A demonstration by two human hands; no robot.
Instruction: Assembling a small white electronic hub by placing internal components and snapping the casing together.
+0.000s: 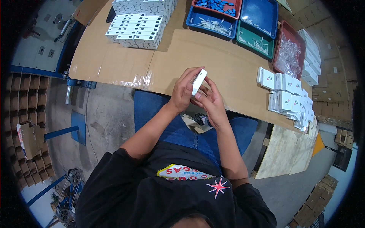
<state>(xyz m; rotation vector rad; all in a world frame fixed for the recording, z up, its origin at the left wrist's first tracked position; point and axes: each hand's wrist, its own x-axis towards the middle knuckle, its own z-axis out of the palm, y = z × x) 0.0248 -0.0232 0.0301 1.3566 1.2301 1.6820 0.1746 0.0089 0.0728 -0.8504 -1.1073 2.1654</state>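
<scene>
Between my two hands, just above the near edge of the cardboard-covered table [182, 49], a small white box [199, 82] is held tilted. My left hand [183, 90] is closed round its left side, with the thumb against the near face. Fingers of my right hand [211, 99] are curled at its right side and lower end. The contents of the box, if any, do not show.
Stacked white boxes [138, 32] stand at the far left. Blue trays [211, 31], a green tray [254, 46] and red trays [280, 41] hold small parts and clear plastic pieces. Small white boxes [285, 98] are piled at the right edge.
</scene>
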